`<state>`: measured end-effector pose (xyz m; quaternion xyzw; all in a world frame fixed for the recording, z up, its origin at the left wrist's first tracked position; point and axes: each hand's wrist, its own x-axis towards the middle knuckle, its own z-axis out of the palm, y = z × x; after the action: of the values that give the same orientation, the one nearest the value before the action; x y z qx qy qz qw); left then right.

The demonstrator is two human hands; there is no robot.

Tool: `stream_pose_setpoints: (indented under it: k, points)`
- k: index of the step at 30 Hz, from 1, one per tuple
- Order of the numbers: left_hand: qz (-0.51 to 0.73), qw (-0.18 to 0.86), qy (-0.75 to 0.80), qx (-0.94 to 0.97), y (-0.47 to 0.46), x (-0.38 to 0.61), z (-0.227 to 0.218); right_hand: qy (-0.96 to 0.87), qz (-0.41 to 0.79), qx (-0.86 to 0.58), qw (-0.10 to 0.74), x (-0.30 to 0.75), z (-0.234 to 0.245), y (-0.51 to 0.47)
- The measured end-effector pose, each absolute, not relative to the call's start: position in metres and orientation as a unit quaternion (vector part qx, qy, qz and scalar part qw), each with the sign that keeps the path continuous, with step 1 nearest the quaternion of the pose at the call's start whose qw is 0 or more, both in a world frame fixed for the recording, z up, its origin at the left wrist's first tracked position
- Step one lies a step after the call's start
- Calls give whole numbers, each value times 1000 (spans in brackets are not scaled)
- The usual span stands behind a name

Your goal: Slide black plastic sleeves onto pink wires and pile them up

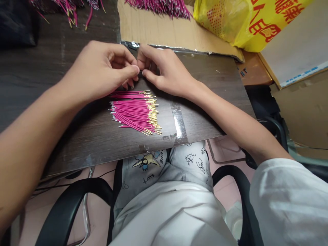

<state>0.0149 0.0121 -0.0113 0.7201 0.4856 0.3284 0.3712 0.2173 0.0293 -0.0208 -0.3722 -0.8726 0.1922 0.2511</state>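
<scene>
Both hands meet above the pile of pink wires [135,111] mid-board. Left hand [102,70] and right hand [166,70] are pinched fingertip to fingertip, whatever's between them is hidden. Wires look light, thin, bendy; I'd pinch the pink insulation, not the gold tips.

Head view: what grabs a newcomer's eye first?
The pile of pink wires with gold tips, lying on the dark board in the middle, stands out first. Just above it the left hand and right hand meet fingertip to fingertip, pinching something too small to make out. The bright yellow bag with red print sits at the top right, with more pink wires along the top edge.
</scene>
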Motion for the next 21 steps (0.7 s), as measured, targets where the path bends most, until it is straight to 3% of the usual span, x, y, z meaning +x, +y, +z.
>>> stream_pose_setpoints:
  k: [21]
  points:
    - [325, 382, 483, 718, 12, 14, -12, -855, 229, -369, 282, 215, -20, 28]
